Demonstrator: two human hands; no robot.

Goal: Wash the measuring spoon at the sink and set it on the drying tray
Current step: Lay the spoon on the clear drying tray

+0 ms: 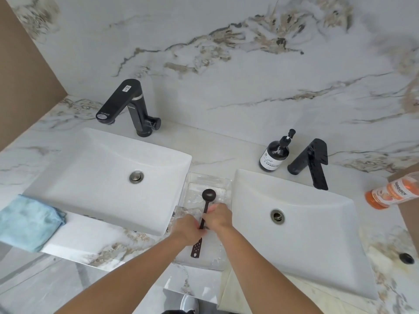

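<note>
A dark brown measuring spoon point(207, 198) with a long perforated handle lies lengthwise over the clear plastic drying tray point(221, 181), which sits on the counter between the two white sinks. Its round bowl points away from me and its handle end point(196, 249) points toward me. My left hand point(189, 230) and my right hand point(217, 215) both pinch the middle of the handle, one from each side. Water drops dot the tray floor.
The left sink point(95, 168) has a black faucet point(131, 105) behind it. The right sink point(313, 225) has its own black faucet point(314, 163) and a dark soap pump bottle point(275, 152). A blue cloth point(27, 220) lies far left; an orange bottle point(392, 192) far right.
</note>
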